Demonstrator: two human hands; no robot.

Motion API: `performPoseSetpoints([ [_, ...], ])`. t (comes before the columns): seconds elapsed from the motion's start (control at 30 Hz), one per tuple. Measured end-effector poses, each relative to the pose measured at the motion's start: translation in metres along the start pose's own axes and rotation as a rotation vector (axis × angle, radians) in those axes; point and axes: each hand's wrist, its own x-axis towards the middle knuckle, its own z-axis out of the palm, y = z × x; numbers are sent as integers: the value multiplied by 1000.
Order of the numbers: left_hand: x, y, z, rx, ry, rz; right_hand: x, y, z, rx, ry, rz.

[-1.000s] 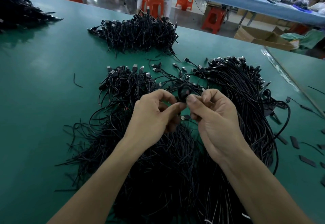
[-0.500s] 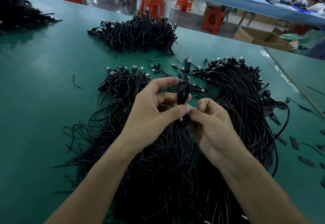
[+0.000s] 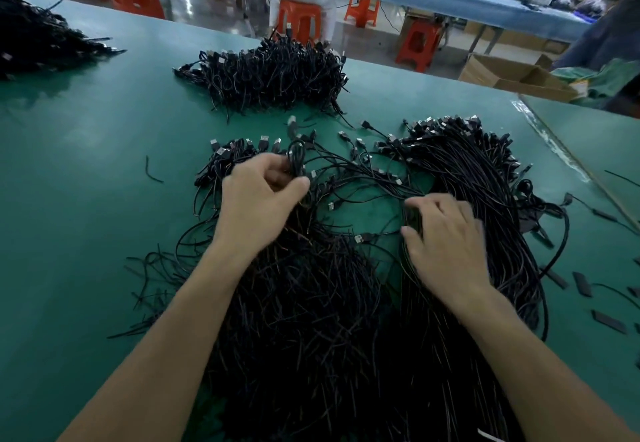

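My left hand (image 3: pixel 258 200) grips a coiled black USB cable (image 3: pixel 297 157) between thumb and fingers; its plug end sticks up above the hand. My right hand (image 3: pixel 446 237) reaches down onto the long loose cables (image 3: pixel 485 199) on the right, its fingers and thumb curled round a few strands (image 3: pixel 412 218). Under both forearms lies a big heap of black tie strips and cables (image 3: pixel 304 320) on the green table (image 3: pixel 86 164).
A pile of coiled cables (image 3: pixel 273 74) sits at the far middle and another pile (image 3: pixel 38 39) at the far left. Small black strips (image 3: pixel 581 284) lie scattered at the right. Beyond the table edge stand orange stools (image 3: pixel 298 18), a cardboard box (image 3: pixel 512 76) and a seated person.
The hands have parted. My left hand carried the coiled cable left and away; my right hand let go of it and dropped onto the loose cables at the right.
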Motion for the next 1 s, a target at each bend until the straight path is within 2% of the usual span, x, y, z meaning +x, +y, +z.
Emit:
performPoseSetpoints([
  [0.07,17,-5,-1,79,79,-19,9,10,1,-255,-71,72],
  [0.13,30,-11,1,169,117,-32,17,14,0,-370,-199,214],
  [0.2,37,-17,2,234,105,-67,21,14,-1,-387,-256,275],
  [0.27,38,-19,3,315,70,-90,22,16,2,-325,-181,206],
  [0.3,35,-19,4,376,74,-72,22,15,4,-226,-142,163],
  [0.4,19,-11,9,502,129,128,24,0,-2,331,-150,176],
  [0.43,15,-7,12,489,82,207,24,-9,-7,468,-167,149],
  [0.5,9,1,20,397,-158,309,20,-31,-20,605,-204,20],
  [0.57,2,8,30,288,-378,335,11,-51,-34,745,-290,-125],
  [0.63,2,9,39,276,-425,365,0,-63,-49,928,-382,-227],
  [0.7,3,6,43,294,-318,386,-6,-65,-67,1128,-405,-248],
  [0.73,3,5,42,215,-266,324,-6,-65,-76,1220,-407,-244],
  [0.83,8,8,36,-204,-84,75,-2,-55,-94,1366,-335,-239],
  [0.87,11,10,30,-283,6,50,0,-51,-95,1372,-277,-212],
  [0.93,15,14,13,-252,157,69,6,-41,-93,1345,-145,-111],
  [1.0,13,19,-7,-245,118,88,12,-28,-86,1128,-7,-20],
])
